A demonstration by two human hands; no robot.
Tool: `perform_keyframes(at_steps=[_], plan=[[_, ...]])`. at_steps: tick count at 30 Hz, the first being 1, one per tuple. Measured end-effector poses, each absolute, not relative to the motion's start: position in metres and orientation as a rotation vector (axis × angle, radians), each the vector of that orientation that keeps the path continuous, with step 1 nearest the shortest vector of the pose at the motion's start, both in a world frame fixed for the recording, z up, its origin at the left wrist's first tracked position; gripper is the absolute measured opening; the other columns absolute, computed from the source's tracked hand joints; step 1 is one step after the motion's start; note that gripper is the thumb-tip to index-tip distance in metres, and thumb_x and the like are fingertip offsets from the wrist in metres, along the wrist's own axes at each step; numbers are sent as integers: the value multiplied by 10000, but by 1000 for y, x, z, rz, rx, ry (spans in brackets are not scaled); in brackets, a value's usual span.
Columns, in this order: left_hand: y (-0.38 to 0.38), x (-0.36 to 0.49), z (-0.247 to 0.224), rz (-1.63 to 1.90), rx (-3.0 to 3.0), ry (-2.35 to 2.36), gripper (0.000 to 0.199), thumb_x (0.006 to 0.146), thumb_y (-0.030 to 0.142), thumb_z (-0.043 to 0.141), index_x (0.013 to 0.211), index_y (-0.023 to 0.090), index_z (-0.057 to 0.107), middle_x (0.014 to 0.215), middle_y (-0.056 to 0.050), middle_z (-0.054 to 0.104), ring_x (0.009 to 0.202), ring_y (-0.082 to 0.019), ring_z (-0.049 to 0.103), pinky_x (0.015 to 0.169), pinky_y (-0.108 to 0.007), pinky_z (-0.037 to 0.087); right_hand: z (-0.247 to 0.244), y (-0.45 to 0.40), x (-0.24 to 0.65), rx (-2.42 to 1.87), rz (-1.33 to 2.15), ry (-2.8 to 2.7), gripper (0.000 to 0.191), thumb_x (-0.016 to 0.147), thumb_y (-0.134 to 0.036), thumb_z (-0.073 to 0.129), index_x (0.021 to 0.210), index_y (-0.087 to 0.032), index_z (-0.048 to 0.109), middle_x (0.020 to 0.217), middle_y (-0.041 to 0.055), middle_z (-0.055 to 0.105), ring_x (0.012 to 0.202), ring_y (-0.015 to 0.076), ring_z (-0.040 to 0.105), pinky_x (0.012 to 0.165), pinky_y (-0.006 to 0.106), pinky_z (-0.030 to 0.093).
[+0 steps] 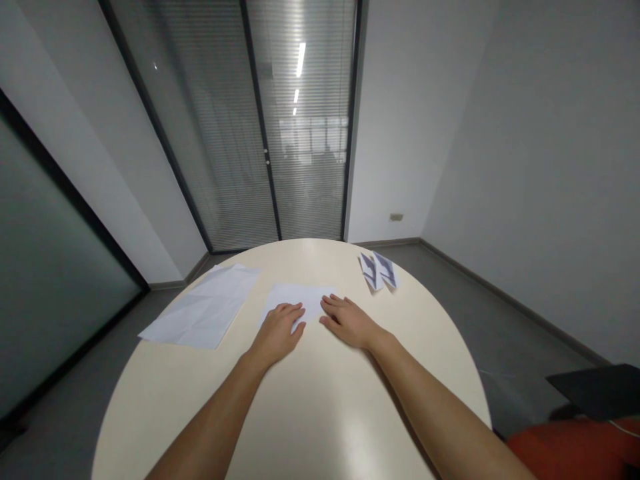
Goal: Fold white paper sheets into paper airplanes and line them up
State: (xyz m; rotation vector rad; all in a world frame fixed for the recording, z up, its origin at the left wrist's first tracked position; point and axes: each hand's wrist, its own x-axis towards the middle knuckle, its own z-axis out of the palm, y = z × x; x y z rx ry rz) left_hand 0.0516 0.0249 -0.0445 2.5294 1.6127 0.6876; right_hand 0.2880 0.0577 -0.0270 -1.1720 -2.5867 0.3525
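A white sheet of paper (310, 300) lies flat on the round cream table (310, 407), in front of me. My left hand (281, 330) rests over its left part, fingers stretched out and thumb apart. On the right edge of the same sheet lies my right hand (350, 321), palm down with its fingers extended. Neither hand grips anything. Both hands cover parts of the sheet's near and side edges.
Larger creased white sheets (205, 307) lie at the table's left edge. Two folded paper pieces (379, 272) stand at the far right. Beyond the table are a glass door with blinds (310, 187) and a wall socket (397, 217). A dark flat object (600, 390) sits over something red at lower right.
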Motion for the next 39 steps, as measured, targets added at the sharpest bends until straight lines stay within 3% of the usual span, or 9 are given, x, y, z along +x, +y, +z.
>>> perform_keyframes(at_steps=[10, 19, 30, 32, 39], plan=[[17, 56, -32, 710, 2596, 1437, 276, 917, 253, 628, 1168, 202, 730, 1112, -89, 728, 1074, -260, 629, 984, -431, 511, -23, 53, 286, -1093, 400, -2610, 535, 1028, -470, 446, 1478, -193, 532, 1574, 150, 460, 1489, 333, 365, 1210, 571, 258], [20, 54, -46, 765, 2551, 1400, 259, 933, 235, 596, 1168, 206, 701, 1401, -114, 623, 1330, -274, 544, 1160, -492, 422, -29, 51, 281, -1305, 426, -2528, 797, 911, -640, 569, 1553, -187, 433, 1634, 144, 360, 1527, 376, 260, 1225, 616, 165], [20, 49, -52, 713, 2539, 1420, 376, 925, 225, 592, 1292, 212, 673, 1466, -99, 593, 1380, -280, 514, 1185, -508, 402, -27, 54, 283, -1521, 321, -2380, 530, 987, -420, 509, 1432, -133, 543, 1573, 176, 454, 1517, 343, 298, 1215, 569, 214], [21, 50, -52, 698, 2538, 1427, 381, 942, 216, 560, 1307, 212, 668, 1479, -98, 583, 1396, -283, 499, 1185, -519, 399, -25, 53, 282, -1508, 321, -2408, 581, 977, -458, 518, 1450, -122, 526, 1590, 188, 423, 1524, 363, 275, 1212, 582, 209], [23, 51, -53, 717, 2541, 1438, 378, 982, 199, 484, 1309, 217, 673, 1482, -88, 584, 1405, -273, 494, 1187, -520, 398, -23, 50, 280, -1398, 406, -2539, 1019, 829, -767, 575, 1567, -91, 384, 1652, 232, 263, 1557, 406, 134, 1229, 612, 97]])
